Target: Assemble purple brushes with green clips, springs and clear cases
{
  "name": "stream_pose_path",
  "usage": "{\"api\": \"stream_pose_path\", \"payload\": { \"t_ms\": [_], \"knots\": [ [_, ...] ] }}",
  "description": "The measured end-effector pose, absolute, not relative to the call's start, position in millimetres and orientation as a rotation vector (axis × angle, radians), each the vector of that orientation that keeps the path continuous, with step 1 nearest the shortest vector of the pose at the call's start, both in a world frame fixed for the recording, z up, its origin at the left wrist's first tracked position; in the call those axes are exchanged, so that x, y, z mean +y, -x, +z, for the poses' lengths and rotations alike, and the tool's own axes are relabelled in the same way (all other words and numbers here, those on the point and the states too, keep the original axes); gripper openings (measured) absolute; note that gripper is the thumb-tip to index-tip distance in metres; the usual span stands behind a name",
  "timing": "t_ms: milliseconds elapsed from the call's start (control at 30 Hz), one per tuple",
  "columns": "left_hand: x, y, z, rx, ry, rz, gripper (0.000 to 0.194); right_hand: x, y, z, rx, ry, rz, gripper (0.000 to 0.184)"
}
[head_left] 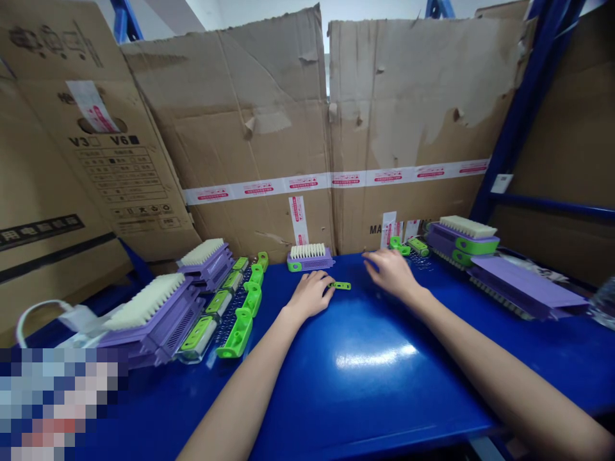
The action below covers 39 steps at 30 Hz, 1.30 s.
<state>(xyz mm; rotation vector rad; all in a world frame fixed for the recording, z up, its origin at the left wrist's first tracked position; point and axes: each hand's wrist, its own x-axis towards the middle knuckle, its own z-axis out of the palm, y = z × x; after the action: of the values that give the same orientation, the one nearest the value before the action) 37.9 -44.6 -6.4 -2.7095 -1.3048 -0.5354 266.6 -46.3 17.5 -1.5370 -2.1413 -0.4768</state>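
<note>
My left hand is closed over one end of a small flat green strip with holes, just above or on the blue table. Just behind that hand stands a purple brush block with cream bristles and a green end. My right hand is raised a little to the right of the strip, fingers stretched forward and apart, with nothing visible in them. Nearest to its far side are a small green bracket and a green-topped clear piece. The fingertips of my left hand are partly hidden.
Purple brush blocks are stacked at left beside a row of green-topped clear pieces, small metal springs and green brackets. More purple blocks lie at right. Cardboard sheets wall the back; a blue post stands right.
</note>
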Motion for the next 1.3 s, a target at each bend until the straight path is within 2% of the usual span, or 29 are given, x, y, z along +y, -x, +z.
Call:
{"api": "stream_pose_path", "payload": {
  "t_ms": [133, 267, 400, 700, 1067, 1300],
  "knots": [
    [-46, -39, -3, -1.333, 2.66, -0.495, 0.022, -38, -312, 23, -1.756, 2.017, -0.558, 0.032],
    [-45, -38, -4, -1.332, 2.655, -0.471, 0.021, -34, -343, 19, -1.454, 2.354, -0.357, 0.036],
    [-45, -38, -4, -1.329, 2.657, -0.474, 0.021, -34, -351, 18, -1.321, 2.498, -0.153, 0.037],
    [-46, -39, -4, -1.325, 2.637, -0.449, 0.021, -31, -356, 15, -1.362, 2.482, -0.046, 0.041],
    [-46, -39, -4, -1.328, 2.641, -0.462, 0.021, -36, -350, 22, -1.327, 2.321, -0.26, 0.033],
    [-46, -39, -4, -1.336, 2.641, -0.452, 0.022, -35, -352, 24, -1.236, 2.191, -0.325, 0.037]
  ]
}}
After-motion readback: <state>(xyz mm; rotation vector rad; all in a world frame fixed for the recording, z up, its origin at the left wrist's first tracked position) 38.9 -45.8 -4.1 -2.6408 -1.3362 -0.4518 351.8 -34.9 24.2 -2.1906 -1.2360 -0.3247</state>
